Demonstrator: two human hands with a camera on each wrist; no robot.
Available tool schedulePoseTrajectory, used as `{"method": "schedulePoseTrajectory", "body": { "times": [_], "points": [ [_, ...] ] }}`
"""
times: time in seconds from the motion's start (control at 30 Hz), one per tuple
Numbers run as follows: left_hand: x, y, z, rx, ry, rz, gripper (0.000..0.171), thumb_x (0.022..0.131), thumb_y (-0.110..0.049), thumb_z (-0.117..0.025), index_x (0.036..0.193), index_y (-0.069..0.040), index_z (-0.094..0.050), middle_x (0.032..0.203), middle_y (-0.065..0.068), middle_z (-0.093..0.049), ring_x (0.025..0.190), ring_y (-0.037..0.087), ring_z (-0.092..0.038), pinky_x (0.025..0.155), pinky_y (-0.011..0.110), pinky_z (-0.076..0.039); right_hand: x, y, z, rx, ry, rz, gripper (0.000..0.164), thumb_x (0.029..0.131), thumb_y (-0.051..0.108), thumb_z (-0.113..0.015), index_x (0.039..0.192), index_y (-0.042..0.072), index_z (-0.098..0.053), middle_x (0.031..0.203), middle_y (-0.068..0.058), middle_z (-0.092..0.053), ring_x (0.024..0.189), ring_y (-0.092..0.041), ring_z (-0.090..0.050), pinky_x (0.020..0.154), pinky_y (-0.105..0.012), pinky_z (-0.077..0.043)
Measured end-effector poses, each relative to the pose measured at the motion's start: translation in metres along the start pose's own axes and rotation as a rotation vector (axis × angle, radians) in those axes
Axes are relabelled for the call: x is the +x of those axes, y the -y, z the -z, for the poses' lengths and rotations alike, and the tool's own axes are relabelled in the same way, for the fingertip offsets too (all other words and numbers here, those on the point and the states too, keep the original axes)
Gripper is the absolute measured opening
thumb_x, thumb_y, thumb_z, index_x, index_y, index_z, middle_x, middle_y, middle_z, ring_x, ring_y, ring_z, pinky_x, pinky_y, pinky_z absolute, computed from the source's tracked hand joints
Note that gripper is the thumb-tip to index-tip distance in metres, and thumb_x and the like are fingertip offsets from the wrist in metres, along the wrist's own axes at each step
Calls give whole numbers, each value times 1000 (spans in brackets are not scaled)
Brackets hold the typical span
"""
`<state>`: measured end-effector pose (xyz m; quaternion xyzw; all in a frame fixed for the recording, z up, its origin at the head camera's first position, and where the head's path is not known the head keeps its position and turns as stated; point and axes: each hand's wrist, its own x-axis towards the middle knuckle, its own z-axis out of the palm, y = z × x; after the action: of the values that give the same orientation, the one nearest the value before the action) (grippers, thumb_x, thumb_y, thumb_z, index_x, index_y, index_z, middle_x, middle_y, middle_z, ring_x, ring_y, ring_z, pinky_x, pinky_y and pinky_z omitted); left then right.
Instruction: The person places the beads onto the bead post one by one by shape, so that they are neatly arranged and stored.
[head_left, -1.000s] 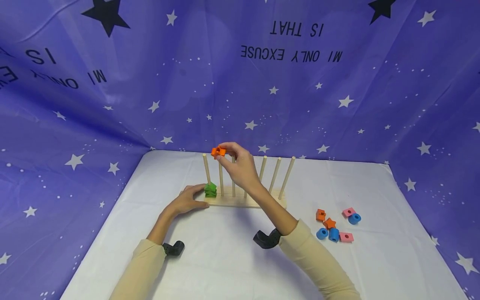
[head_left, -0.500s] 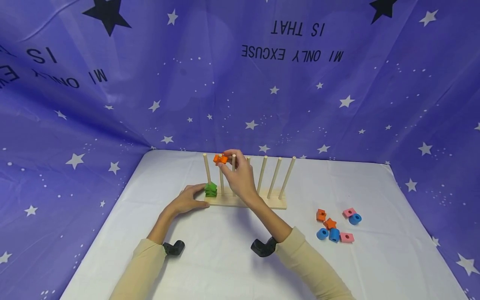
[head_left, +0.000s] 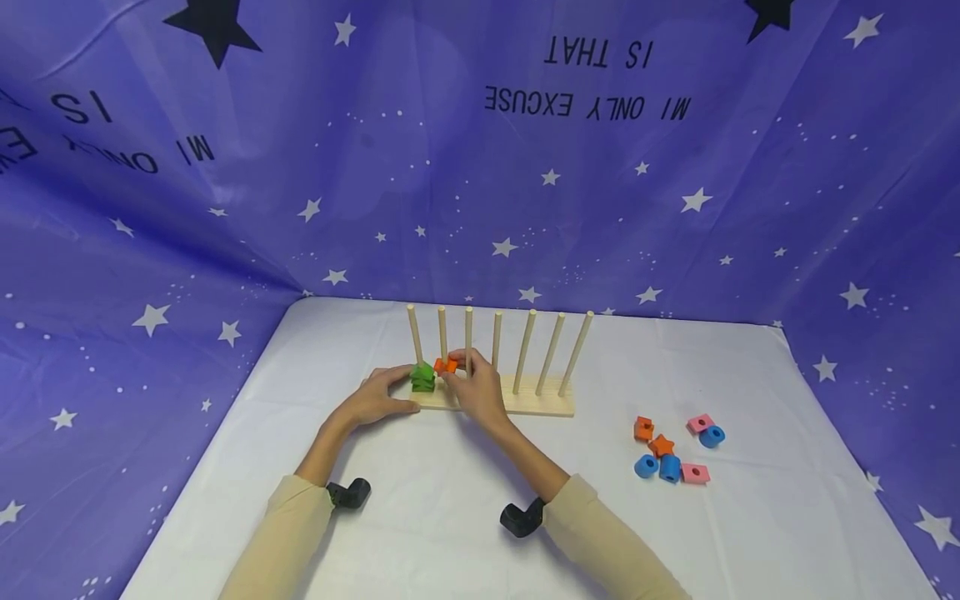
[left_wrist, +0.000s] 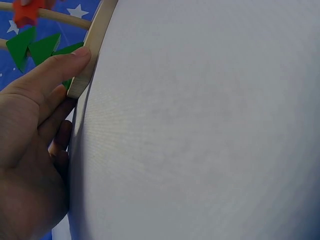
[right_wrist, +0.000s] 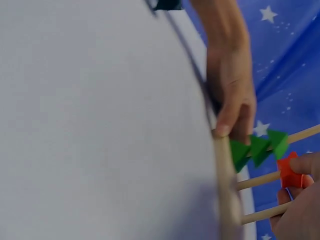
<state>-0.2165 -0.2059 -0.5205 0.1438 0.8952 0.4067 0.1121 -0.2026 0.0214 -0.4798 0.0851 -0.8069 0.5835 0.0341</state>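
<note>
The white tabletop (head_left: pixel 420 517) stretches wide in front of the wooden pegboard (head_left: pixel 547 405). The left hand (head_left: pixel 371 402) grips the board's left end, thumb at the front corner, other fingers partly hidden. The right hand (head_left: pixel 482 395), cut off in its own wrist view, works just beside the green triangular beads (head_left: pixel 423 379), pinching the partly covered orange star bead (right_wrist: pixel 290 172) around the second peg (head_left: pixel 443 333) from the left.
</note>
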Motion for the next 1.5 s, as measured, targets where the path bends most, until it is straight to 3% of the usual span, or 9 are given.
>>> {"method": "schedulePoseTrajectory", "body": {
  "times": [0.33,0.83,1.23,1.5],
  "points": [
    [1,0,0,-1,-4,-11,77,82,-32,-81,147,-6,-49,148,20,-46,136,42,-33,111,65,-23,-2,-26,-6,-55,19,-44,22,87,6,-75,109,3,-70,101,-7,-71,98,-24,-65,90,-40,-51],
    [-1,-1,-1,-2,-8,9,78,82,-32,-82,148,-7,-48,149,20,-46,137,42,-33,111,65,-24,0,-29,-6,-77,29,-21,23,80,-2,-76,103,-2,-72,93,-10,-72,87,-21,-66,78,-35,-55],
    [1,0,0,6,-5,17,79,82,-34,-81,149,-8,-48,149,20,-45,137,41,-33,110,66,-23,0,-32,-2,-108,71,-4,30,82,2,-76,111,-2,-69,106,-14,-72,104,-28,-66,92,-41,-52],
    [0,-4,-1,13,-5,10,77,83,-32,-81,148,-6,-49,150,20,-44,138,43,-32,111,66,-22,-18,-26,28,-178,242,-34,56,94,24,-68,142,0,-51,137,-18,-59,129,-34,-52,108,-47,-39]
  ]
}}
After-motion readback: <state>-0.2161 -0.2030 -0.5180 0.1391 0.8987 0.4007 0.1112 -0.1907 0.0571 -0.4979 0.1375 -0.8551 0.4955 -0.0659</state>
